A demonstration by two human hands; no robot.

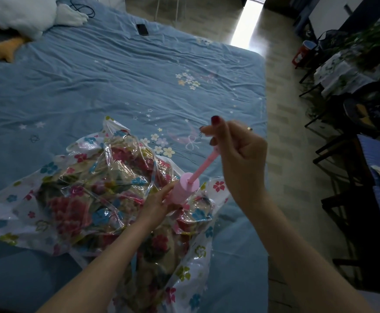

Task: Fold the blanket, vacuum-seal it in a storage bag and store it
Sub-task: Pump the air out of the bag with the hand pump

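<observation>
A clear storage bag [49,224] printed with small flowers lies on the blue bed, with the folded floral blanket [89,195] inside it. A pink hand pump [185,188] stands upright on the bag near its right side. My left hand [159,203] grips the pump's cylinder at its base. My right hand [238,150] is raised above it, fingers curled round the top of the pump's pink rod [203,167], which is pulled out and slants up to the right.
The blue flowered bed sheet [116,82] stretches ahead. A white and orange plush toy [19,16] and a black phone [142,29] lie at its far end. Right of the bed is tiled floor [286,109], then dark chairs [342,154], a table and plants.
</observation>
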